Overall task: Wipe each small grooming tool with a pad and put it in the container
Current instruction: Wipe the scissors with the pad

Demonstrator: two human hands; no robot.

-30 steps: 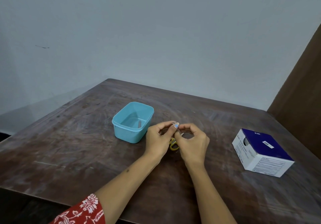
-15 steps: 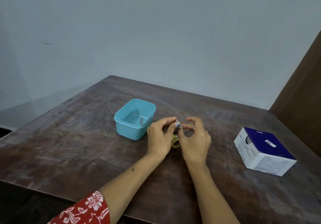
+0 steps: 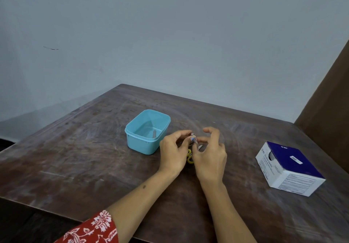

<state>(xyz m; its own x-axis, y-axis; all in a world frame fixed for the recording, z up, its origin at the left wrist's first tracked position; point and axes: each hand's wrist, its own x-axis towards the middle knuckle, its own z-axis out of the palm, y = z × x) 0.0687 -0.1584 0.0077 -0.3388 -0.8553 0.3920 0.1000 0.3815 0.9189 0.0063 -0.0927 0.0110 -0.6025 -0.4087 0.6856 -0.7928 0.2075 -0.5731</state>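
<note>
My left hand (image 3: 172, 153) pinches a small thin grooming tool (image 3: 192, 136) with a tiny patterned end, holding it just right of the teal container (image 3: 132, 136). My right hand (image 3: 210, 157) meets it from the right, thumb and lower fingers on a small white pad (image 3: 199, 147) at the tool, index finger lifted. Yellow scissors handles (image 3: 189, 157) show on the table between my hands; the blades are hidden. A slim metal tool (image 3: 154, 134) lies inside the container.
A white and dark blue box of swabs (image 3: 289, 169) sits on the right of the worn wooden table (image 3: 85, 148). A brown panel (image 3: 328, 99) rises at the far right, and a pale wall stands behind.
The fingers of my right hand have spread, with the index finger lifting off the tool. Both hands stay together beside the container.
</note>
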